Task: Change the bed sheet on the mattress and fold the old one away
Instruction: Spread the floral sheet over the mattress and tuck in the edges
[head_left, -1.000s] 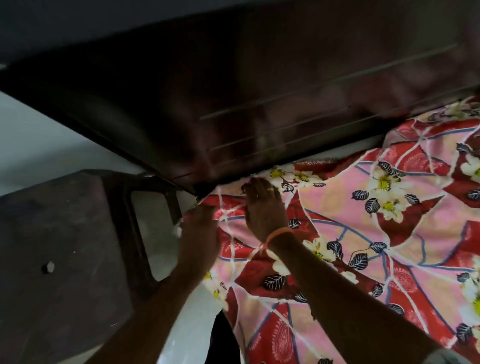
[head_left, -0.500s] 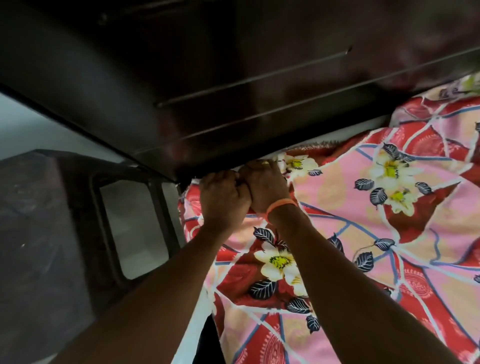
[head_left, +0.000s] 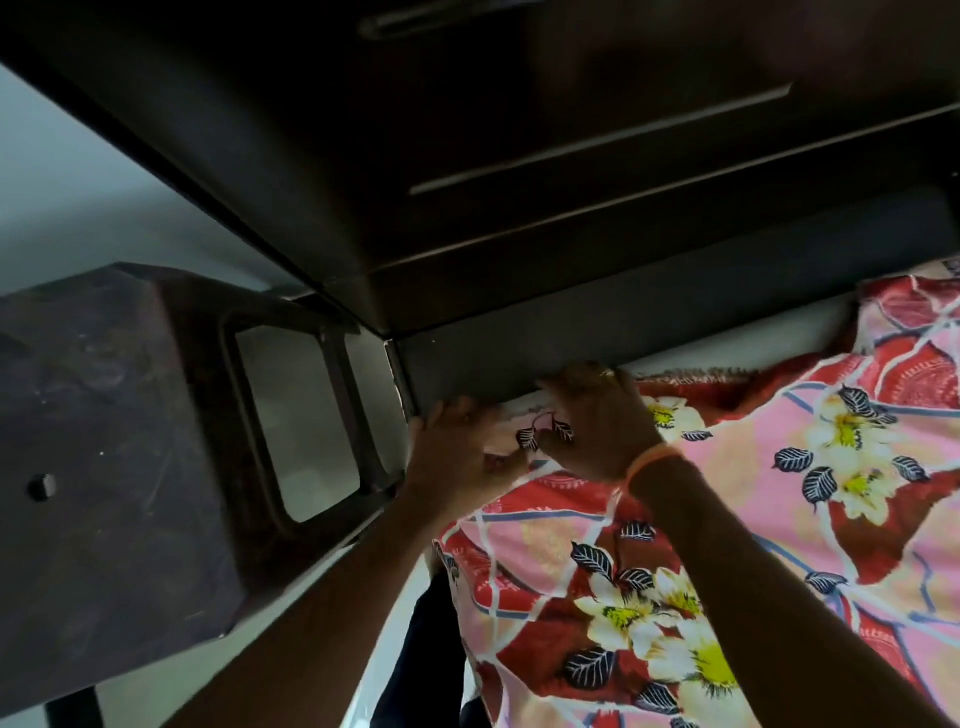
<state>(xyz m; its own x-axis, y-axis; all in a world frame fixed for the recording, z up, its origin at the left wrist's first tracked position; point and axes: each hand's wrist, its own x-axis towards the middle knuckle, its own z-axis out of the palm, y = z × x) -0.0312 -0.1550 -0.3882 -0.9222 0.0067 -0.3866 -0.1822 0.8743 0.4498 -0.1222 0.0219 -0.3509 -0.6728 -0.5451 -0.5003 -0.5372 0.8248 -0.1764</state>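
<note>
We read both hands as gripping cloth at the middle of the frame. The left hand (head_left: 460, 457) pinches the corner of the pink and red floral cotton bed sheet (head_left: 727, 519) between thumb and curled fingers, and the right hand (head_left: 597, 421), with an orange band (head_left: 652, 460) at its wrist, has its fingers curled over the sheet's top edge where it meets the dark wooden headboard (head_left: 571, 208).

What could go wrong, in our judgement: the corner sits in the tight angle between the headboard and the white mattress (head_left: 675, 364), so a hard pull might snag the hem there or strain the frayed red edge running to the right. If only this corner is worked, the rest of the sheet may drag and bunch. Knuckles could also scrape the headboard's lower panel. We cannot tell whether the corner is being tucked in or drawn out.

From the grip, the sheet spreads down and to the right, filling the lower right of the frame, with a bare strip of mattress showing at the upper right between sheet and headboard. To the left of the hands stands a dark brown wooden bedside table (head_left: 104, 441), just beside the bed.
</note>
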